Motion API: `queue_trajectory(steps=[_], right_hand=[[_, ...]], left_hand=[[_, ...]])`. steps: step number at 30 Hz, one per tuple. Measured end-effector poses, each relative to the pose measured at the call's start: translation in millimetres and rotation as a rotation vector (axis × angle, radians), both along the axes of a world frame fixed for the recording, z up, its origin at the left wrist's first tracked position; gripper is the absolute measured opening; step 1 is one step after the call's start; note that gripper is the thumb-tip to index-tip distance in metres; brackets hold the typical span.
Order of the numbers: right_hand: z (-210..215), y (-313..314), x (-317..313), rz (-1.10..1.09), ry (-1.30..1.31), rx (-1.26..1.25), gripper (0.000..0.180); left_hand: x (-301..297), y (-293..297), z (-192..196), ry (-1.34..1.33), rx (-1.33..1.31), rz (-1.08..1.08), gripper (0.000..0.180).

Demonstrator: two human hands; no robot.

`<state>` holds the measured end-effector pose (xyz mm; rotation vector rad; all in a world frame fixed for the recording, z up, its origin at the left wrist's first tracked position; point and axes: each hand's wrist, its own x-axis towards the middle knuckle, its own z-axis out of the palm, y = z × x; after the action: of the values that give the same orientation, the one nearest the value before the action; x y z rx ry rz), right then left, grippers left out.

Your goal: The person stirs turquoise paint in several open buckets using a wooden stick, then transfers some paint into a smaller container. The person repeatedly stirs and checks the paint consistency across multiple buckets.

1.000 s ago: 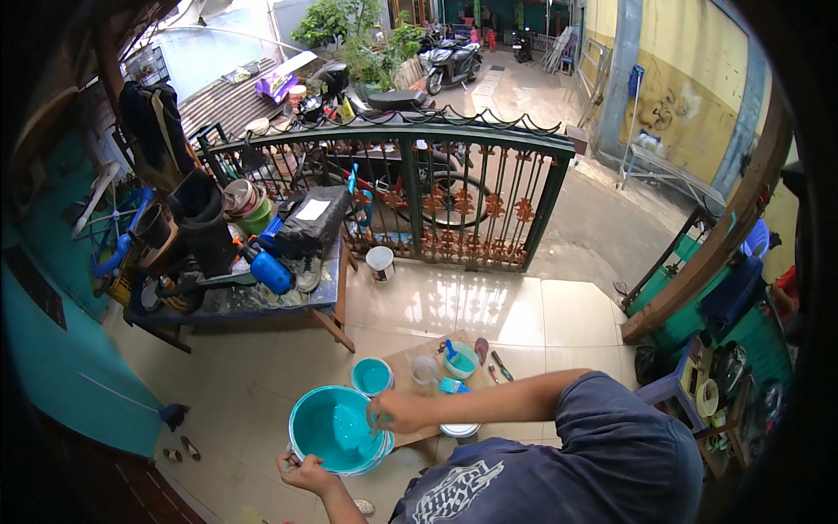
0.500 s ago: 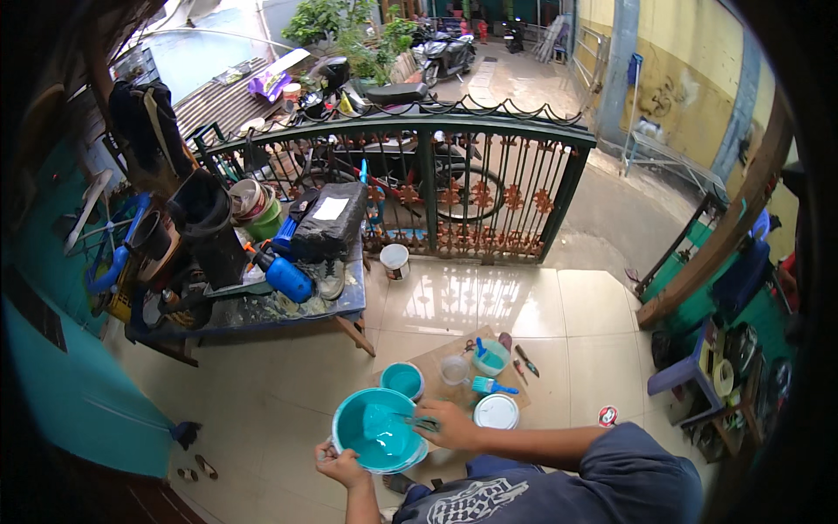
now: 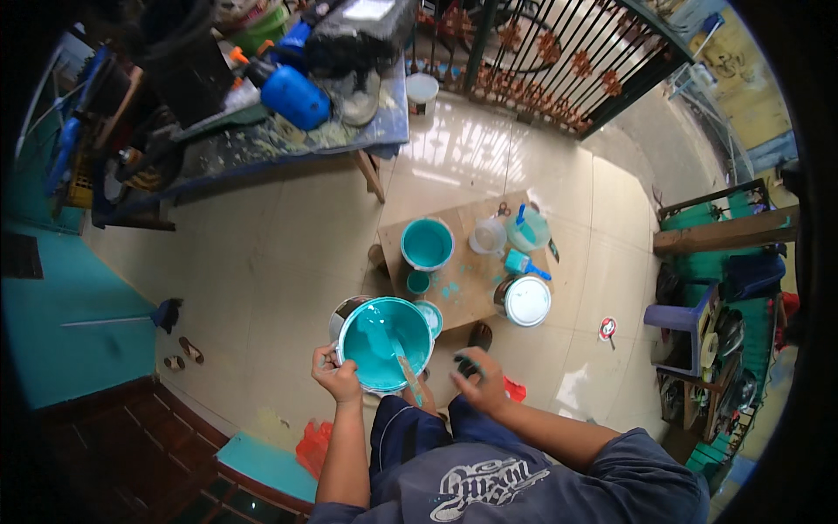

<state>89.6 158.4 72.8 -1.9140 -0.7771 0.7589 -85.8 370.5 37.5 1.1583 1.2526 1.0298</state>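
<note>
A bucket of turquoise paint (image 3: 371, 349) is tilted over my lap, its mouth facing me. My left hand (image 3: 337, 375) is closed on its left rim. A flat, paint-smeared wooden stick (image 3: 409, 381) leans in the bucket, crossing the near right rim. To the right of the bucket, my right hand (image 3: 482, 382) is apart from the stick, fingers loosely curled and spread, with paint stains on them. Just beyond the bucket are a small turquoise cup (image 3: 418, 282) and a round lid with paint (image 3: 428, 318).
On a cardboard sheet (image 3: 463, 293) stand another paint bucket (image 3: 427, 244), a clear cup (image 3: 487, 236), a paint tub (image 3: 529, 229), a brush (image 3: 525, 264) and a white-lidded can (image 3: 527, 301). A cluttered table (image 3: 288, 153) stands far left, a metal gate (image 3: 559, 61) at the back, a purple stool (image 3: 685, 319) at right.
My right hand has let go of the stick and moved right, leaving it leaning in the bucket. My left hand still grips the rim. The view has tilted downward.
</note>
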Motion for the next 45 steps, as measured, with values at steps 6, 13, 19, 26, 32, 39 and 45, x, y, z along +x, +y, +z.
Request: queue_trajectory(steps=[6, 13, 19, 26, 32, 39, 45], right_hand=[[-239, -20, 39, -0.120, -0.166, -0.287, 0.042], [-466, 48, 52, -0.075, -0.130, -0.320, 0.079], [-543, 117, 46, -0.180, -0.104, -0.035, 0.090], [-555, 118, 45, -0.269, -0.200, 0.032, 0.075], [-537, 59, 91, -0.225, -0.342, 0.091, 0.069], [-551, 12, 111, -0.283, -0.179, -0.028, 0.078], [-512, -47, 64, -0.206, -0.174, -0.222, 0.086]], left_hand=[[-35, 3, -95, 0.042, -0.104, 0.119, 0.038], [-52, -3, -194, 0.146, -0.127, 0.187, 0.040], [-43, 5, -264, 0.174, -0.066, 0.162, 0.038], [-22, 12, -295, 0.170, -0.087, 0.084, 0.040], [13, 2, -294, 0.157, -0.055, 0.062, 0.041], [46, -16, -289, 0.217, -0.052, 0.028, 0.041], [73, -33, -290, 0.278, -0.062, -0.001, 0.039]])
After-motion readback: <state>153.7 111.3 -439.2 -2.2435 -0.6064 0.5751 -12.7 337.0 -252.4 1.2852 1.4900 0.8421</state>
